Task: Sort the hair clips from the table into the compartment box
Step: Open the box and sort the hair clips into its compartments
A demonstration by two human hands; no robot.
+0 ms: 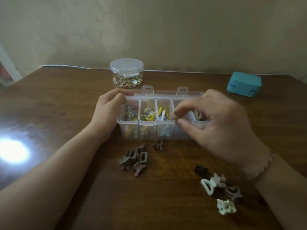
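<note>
A clear compartment box (131,135) stands open in the middle of the table, its left compartments holding colourful clips. My left hand (108,107) grips the box's left end. Over the fourth compartment my right hand (214,123) pinches a small beige hair clip (173,115) between thumb and fingers; it hides the right end of the box. In front of the box lie a group of brown clips (134,159) and a lone brown clip (157,144). A black clip (201,170), several cream and mauve clips (216,183) and a cream flower clip (226,207) lie at the lower right.
A round clear jar (127,73) of small trinkets with its lid on stands behind the box. A teal zip case (244,83) sits at the far right near the wall. A bright light glare (12,151) marks the table's left side.
</note>
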